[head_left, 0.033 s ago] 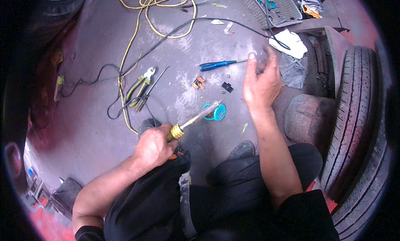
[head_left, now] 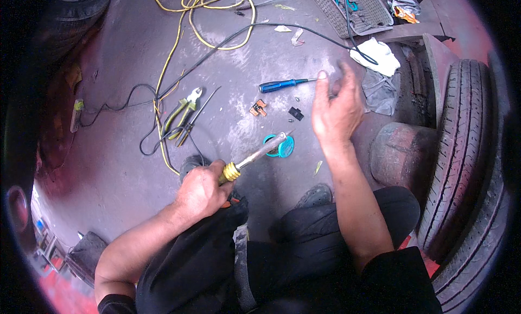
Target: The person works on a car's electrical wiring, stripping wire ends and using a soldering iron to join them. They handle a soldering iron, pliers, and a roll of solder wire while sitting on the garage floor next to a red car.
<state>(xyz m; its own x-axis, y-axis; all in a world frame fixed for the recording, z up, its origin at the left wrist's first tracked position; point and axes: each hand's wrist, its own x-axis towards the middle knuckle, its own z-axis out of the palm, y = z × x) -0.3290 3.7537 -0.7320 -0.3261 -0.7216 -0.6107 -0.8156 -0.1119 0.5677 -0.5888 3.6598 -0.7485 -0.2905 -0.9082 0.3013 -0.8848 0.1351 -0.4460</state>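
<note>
A soldering iron [head_left: 255, 155] is grasped in the clenched left hand [head_left: 202, 190], its tip held over a teal solder reel [head_left: 280, 147] on the concrete floor [head_left: 119, 173]; the right hand [head_left: 336, 109] is raised near a blue screwdriver [head_left: 283, 85], whether anything is pinched cannot be told

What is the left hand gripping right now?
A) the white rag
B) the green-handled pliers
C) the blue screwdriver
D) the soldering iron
D: the left hand is closed around the handle of the soldering iron, its metal shaft pointing toward the teal solder spool on the floor.
</note>
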